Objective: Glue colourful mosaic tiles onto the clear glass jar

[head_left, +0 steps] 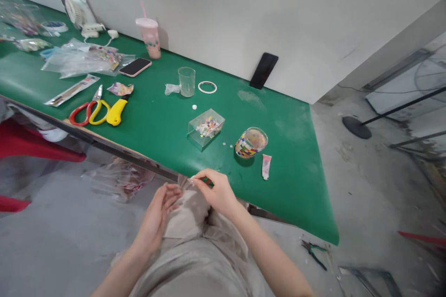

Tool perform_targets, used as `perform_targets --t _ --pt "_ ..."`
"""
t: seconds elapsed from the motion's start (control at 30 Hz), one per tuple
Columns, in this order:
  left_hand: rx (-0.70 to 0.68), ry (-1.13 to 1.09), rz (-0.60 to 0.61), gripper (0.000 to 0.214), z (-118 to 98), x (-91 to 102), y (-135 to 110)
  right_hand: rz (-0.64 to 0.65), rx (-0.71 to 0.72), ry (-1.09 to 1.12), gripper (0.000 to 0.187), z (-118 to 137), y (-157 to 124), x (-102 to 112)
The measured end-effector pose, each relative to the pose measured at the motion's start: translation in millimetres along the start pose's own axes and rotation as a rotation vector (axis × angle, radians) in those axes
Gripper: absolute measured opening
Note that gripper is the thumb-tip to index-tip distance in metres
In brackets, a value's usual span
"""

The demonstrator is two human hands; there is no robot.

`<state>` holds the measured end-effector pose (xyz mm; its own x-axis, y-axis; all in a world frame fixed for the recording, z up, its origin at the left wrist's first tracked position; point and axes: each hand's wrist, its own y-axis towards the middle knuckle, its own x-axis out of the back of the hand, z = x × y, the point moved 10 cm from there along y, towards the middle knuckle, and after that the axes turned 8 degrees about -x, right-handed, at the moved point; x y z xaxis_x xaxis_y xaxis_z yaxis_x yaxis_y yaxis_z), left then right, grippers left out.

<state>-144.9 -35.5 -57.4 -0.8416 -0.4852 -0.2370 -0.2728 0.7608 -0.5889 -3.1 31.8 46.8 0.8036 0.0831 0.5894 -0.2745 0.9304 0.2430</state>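
Note:
At the table's front edge, above my lap, my right hand [214, 188] is closed, with thumb and forefinger pinched together. Something small and see-through shows at the fingertips, too unclear to name. My left hand [162, 209] is beside it, palm turned inward, fingers loosely bent and apart, holding nothing I can see. Beyond the hands, a clear box [206, 130] contains small colourful pieces. To its right stands a glass cup [251, 143] with multicoloured mosaic squares on its side. A small pink-and-white tube [266, 167] lies beside the cup.
Behind the box are a clear cup [187, 82] and a white ring [207, 87]. Scissors [94, 109], a yellow cutter [116, 112], plastic bags [80, 58] and a phone [135, 67] lie leftward. A pink tumbler [150, 39] and black phone [264, 70] stand along the wall.

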Motion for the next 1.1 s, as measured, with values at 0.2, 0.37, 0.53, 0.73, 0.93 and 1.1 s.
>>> perform_targets --t 0.2,0.37,0.53,0.73,0.93,1.1 --pt "0.034 0.064 0.510 0.037 -1.5 -91.8 -40.3 -0.100 0.177 0.146 0.009 17.8 -17.5 68.4" --pt "0.042 -0.073 0.508 0.037 -1.9 -139.9 -42.0 -0.262 0.251 0.090 0.016 29.0 -24.9 104.1" --pt "-0.100 -0.227 0.412 0.024 -3.5 -156.6 -37.0 -0.367 0.171 0.001 0.024 15.7 -27.8 119.9" --pt "-0.118 -0.265 0.267 0.016 -5.9 -162.7 -27.6 -0.413 0.226 -0.175 0.029 5.4 -26.4 116.9" --pt "0.104 -0.286 0.433 0.019 1.5 -182.2 -27.9 -0.469 0.269 -0.258 0.027 -3.7 -22.1 115.0" --pt "0.206 -0.304 0.483 0.018 6.8 -183.1 -28.2 -0.436 0.295 -0.260 0.024 -11.5 -17.9 113.4"
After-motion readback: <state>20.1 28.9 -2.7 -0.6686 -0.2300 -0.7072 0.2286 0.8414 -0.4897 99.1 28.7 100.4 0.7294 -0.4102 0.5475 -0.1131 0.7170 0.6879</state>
